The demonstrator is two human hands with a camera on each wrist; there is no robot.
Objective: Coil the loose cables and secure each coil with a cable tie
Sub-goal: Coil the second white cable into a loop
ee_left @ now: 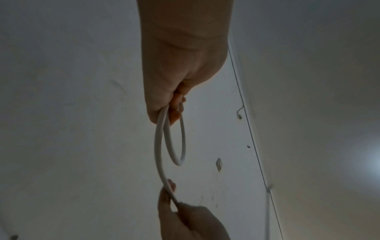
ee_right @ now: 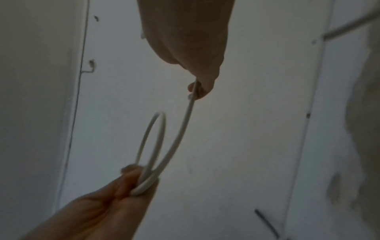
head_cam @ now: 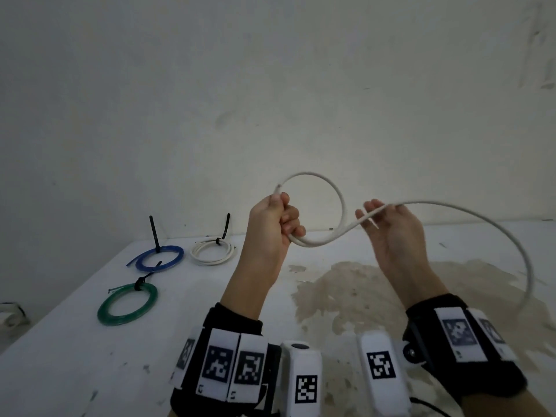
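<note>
A white cable (head_cam: 340, 194) is held in the air above the table. My left hand (head_cam: 278, 222) grips one loop of it, the cable end sticking out above the fist. In the left wrist view the loop (ee_left: 180, 146) hangs from that fist (ee_left: 174, 91). My right hand (head_cam: 380, 219) pinches the cable a little further along; the rest arcs right and down to about my right wrist. The right wrist view shows the cable (ee_right: 185, 123) running from my right fingers (ee_right: 200, 91) to the left hand (ee_right: 131, 183).
Three tied coils lie at the table's left: a blue coil (head_cam: 159, 258), a white coil (head_cam: 213, 251) and a green coil (head_cam: 128, 303), each with a black tie. The white table (head_cam: 75, 356) has a brown stain (head_cam: 361, 293) under my hands. A wall stands behind.
</note>
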